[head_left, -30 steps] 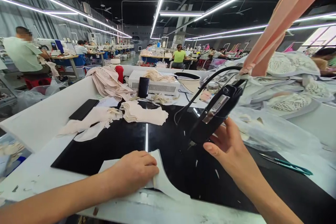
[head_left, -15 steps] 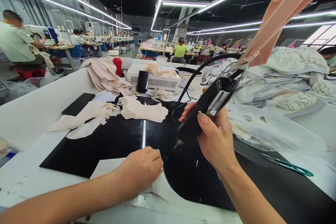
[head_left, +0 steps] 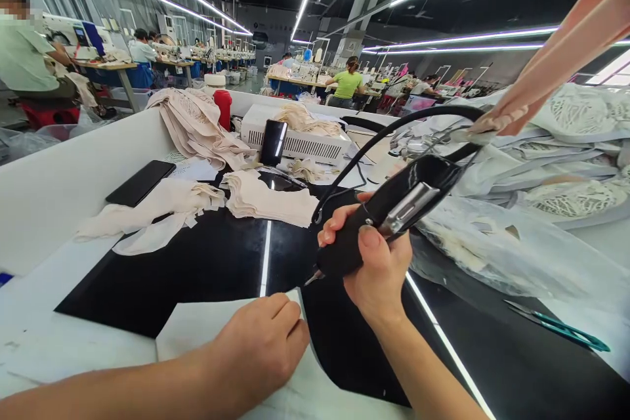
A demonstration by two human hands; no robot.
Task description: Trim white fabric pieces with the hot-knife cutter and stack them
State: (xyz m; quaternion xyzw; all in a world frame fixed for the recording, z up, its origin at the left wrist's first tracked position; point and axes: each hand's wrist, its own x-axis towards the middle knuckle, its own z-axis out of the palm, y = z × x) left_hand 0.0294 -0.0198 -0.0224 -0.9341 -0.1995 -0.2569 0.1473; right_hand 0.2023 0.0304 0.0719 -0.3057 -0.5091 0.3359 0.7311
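Note:
My right hand [head_left: 377,269] is wrapped round a black corded hand tool [head_left: 394,216] with a metal lever on its side, its thumb near the lever. The tool slants, and its thin pointed tip [head_left: 314,277] is beside the top corner of a white curved-edged panel [head_left: 207,325]. On that panel my left hand [head_left: 270,341] is closed, knuckles up, at the edge below the tip. Its fingertips are hidden, but they appear to pinch the panel. A pink fabric strap [head_left: 566,59] is tied to the tool's upper end.
Behind my hands lie a stack of cream fabric pieces [head_left: 270,200], a black phone [head_left: 140,182] and a white vented box [head_left: 305,147]. At right are teal-handled scissors [head_left: 561,328], a clear plastic bag [head_left: 497,249] and heaped white lace pieces [head_left: 566,164]. People sit at machines beyond.
My right hand has brought the tool left and tilted it flatter, so its tip is now close to the panel's corner by my left hand. The camera view has shifted slightly.

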